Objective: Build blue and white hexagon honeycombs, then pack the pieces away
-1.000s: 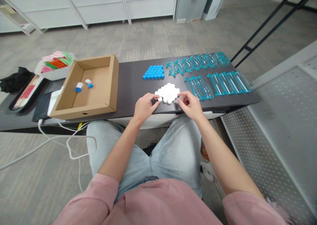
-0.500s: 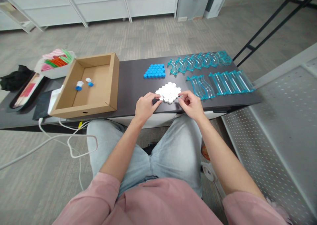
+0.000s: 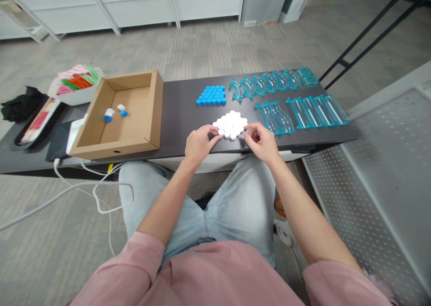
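Note:
A tight cluster of white hexagonal tiles [image 3: 231, 123] lies flat on the dark tabletop, between my two hands. At its left edge, my left hand [image 3: 199, 144] has thumb and forefinger around a white tile at the cluster's corner. My right hand [image 3: 261, 142] is at the right edge, its forefinger touching the outer tiles and its thumb a little apart, other fingers loosely curled. Just behind the cluster, several blue hexagonal tiles [image 3: 211, 95] sit packed in neat rows.
An open cardboard box [image 3: 155, 113] on the left holds a few white and blue pieces [image 3: 108, 114]. Curved clear-teal tubes [image 3: 261, 85] and straight ones [image 3: 318, 112] line the right side. A white tub [image 3: 76, 98] of colourful sticks stands far left. White cables [image 3: 97, 198] hang in front.
The whole view has shifted very slightly. Both hands stay at the sides of the white cluster, and no tile has visibly moved.

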A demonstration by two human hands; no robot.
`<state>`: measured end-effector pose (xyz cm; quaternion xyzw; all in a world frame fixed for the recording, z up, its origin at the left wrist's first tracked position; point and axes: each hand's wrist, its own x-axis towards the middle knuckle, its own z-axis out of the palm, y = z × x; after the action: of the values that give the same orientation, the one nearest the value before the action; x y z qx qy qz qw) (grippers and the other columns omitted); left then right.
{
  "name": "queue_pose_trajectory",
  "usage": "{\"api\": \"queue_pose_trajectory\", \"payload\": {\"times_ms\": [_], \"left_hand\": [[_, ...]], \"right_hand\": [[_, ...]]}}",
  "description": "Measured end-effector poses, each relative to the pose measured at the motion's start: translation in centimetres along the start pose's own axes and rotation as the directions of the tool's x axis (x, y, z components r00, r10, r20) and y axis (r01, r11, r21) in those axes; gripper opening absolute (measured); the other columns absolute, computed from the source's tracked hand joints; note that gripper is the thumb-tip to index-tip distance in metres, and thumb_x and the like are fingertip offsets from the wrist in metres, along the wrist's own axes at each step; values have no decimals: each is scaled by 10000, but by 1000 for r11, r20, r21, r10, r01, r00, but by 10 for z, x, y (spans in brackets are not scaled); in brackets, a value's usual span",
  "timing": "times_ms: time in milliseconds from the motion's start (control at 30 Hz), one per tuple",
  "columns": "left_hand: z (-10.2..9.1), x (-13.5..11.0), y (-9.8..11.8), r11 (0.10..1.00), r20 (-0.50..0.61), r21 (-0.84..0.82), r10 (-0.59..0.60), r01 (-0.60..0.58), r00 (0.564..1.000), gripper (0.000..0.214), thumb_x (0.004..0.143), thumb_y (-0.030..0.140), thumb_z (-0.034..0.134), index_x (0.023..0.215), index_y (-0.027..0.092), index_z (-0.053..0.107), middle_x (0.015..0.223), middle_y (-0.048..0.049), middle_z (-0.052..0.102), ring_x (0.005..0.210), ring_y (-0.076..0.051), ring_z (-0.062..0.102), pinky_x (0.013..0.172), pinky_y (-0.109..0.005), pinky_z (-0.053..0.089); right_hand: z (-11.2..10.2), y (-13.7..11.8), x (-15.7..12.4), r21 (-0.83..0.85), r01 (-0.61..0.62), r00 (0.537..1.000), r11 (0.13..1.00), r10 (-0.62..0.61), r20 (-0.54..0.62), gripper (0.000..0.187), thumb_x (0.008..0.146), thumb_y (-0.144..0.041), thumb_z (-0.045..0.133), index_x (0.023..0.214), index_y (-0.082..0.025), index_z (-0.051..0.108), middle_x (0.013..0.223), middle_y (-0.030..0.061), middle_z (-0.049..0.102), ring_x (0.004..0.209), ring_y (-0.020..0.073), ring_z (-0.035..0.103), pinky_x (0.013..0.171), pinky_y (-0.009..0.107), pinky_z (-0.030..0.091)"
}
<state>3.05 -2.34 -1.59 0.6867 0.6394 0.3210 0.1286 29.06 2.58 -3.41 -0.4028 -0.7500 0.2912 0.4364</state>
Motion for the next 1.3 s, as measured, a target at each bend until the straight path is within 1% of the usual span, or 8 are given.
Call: {"api": "queue_pose_trajectory", "payload": {"times_ms": [133,300,733,933,1033,1133,1233,1300], "left_hand": [[-1,0,1,1000,-8,-5,-17,17,1000,136,982,335,883,1014,258,776,957,26,838,684,-149,665,802,-325,501],[0,-1,1,999,-13,26,-23,24,1000,143,999,393,852,984,267,787,841,14,797,688,-173,670,781,-331,503],[-1,2,3,999,19,28,-44,44,999,111,994,352,864,984,265,796,829,9,794,753,-193,706,813,-333,499],[0,1,2,999,10,33,-42,41,999,96,999,355,856,981,276,803,807,17,782,763,-198,714,836,-341,504],[0,0,1,999,16,25,-30,30,999,81,1001,332,852,977,273,802,798,20,768,759,-192,706,869,-345,501],[-1,-3,0,1000,32,21,-15,14,999,54,1006,291,831,973,267,796,772,29,741,749,-187,695,898,-346,494],[-3,-5,-2,1000,41,18,-3,3,999,43,1002,268,820,972,260,790,764,36,724,735,-180,679,888,-340,483],[-5,-6,-3,1000,44,10,5,-5,999,42,999,261,817,967,257,789,773,36,725,725,-174,667,880,-336,477]], "right_hand": [[0,1,0,-1,-12,1000,1000,12,2,157,982,-317,707,1129,-260,700,772,-34,640,584,139,499,596,302,422],[-1,1,-1,-13,-22,1000,1000,22,2,165,989,-349,720,1127,-260,704,774,-29,641,590,143,499,594,304,421],[0,-2,0,-15,-22,1000,1000,23,8,155,981,-312,704,1124,-252,701,767,-36,642,581,135,497,599,299,411],[0,0,-1,-21,-23,1000,1000,23,3,158,979,-318,705,1124,-255,703,766,-32,651,579,142,497,600,305,413],[0,1,-1,-16,-11,1000,1000,11,0,163,979,-316,701,1130,-255,706,768,-34,650,574,140,498,601,304,414],[-1,1,-1,-38,12,1000,999,-12,24,168,958,-326,734,1110,-255,718,765,-36,652,542,131,460,586,304,406],[-1,-2,-1,-107,85,994,991,-77,76,107,950,-348,770,992,-251,758,795,-8,676,547,131,446,602,318,417],[0,-3,-1,-147,130,988,981,-115,107,120,967,-364,772,932,-251,790,826,15,703,572,140,465,621,326,427]]}}
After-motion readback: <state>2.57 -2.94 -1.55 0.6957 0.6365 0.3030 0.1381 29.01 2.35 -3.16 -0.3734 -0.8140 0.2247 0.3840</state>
